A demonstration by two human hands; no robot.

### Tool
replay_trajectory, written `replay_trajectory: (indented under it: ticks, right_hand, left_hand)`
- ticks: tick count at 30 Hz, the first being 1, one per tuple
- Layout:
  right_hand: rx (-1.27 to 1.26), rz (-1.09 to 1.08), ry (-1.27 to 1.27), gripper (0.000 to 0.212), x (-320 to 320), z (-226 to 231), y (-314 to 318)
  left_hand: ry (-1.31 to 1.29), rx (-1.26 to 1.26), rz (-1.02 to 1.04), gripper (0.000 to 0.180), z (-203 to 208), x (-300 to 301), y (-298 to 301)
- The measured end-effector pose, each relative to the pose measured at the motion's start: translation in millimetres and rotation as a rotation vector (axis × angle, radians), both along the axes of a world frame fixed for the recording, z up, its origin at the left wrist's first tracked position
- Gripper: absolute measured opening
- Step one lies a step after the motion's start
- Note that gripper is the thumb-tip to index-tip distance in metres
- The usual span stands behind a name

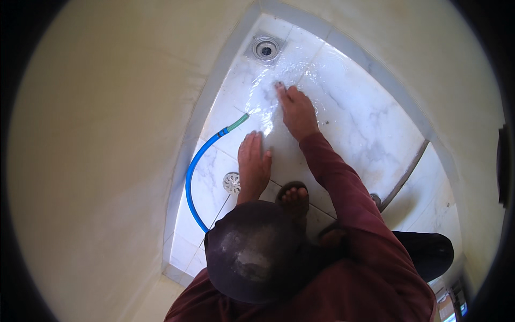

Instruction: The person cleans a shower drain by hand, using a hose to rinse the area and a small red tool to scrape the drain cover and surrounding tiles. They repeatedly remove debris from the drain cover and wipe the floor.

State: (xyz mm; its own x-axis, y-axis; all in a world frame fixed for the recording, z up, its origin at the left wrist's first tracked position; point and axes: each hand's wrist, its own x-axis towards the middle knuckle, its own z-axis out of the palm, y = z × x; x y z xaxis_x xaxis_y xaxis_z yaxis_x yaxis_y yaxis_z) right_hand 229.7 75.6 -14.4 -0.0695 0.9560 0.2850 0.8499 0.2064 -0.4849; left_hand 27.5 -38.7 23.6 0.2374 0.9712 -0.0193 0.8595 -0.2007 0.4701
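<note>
My right hand [300, 110] reaches low over the wet white marble-look floor tiles [354, 112]. Its index finger stretches forward, and the other fingers curl in. A small dark bit [279, 84] shows at the fingertip; whether it is held is unclear. Nearer to me, my left hand [254, 163] is held palm down, fingers straight and thumb apart, gripping nothing. To its left lies a blue hose [193, 174] with a green end piece [238, 122]. Water glistens between the hose's end, my hands and the square drain opening [265, 49].
A round slotted drain cover [232, 183] lies beside my left wrist. My sandalled foot [294, 196] and dark-clad knee [252, 252] are close by. Cream walls [107, 134] with grey skirting enclose the floor. A dark raised strip [405, 174] crosses the right side.
</note>
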Motion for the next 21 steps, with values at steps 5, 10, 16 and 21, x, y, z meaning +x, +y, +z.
replay_trajectory:
  ticks: [5,10,16,21]
  right_hand:
    - [-0.01,0.28,-0.089,0.05,35.9,19.0,-26.3]
    - [0.006,0.239,-0.096,0.051,18.8,-6.1,50.7]
    - [-0.014,0.297,-0.176,0.045,20.9,-7.3,12.1]
    - [0.065,0.309,-0.246,0.054,0.7,-12.4,87.8]
  left_hand:
    - [0.17,0.099,-0.149,0.068,-13.4,9.3,58.5]
    - [0.139,0.141,-0.023,0.067,-32.3,34.7,93.3]
    - [0.205,0.109,0.194,0.068,-47.2,32.3,101.9]
    - [0.182,0.107,0.159,0.068,-42.7,44.3,109.7]
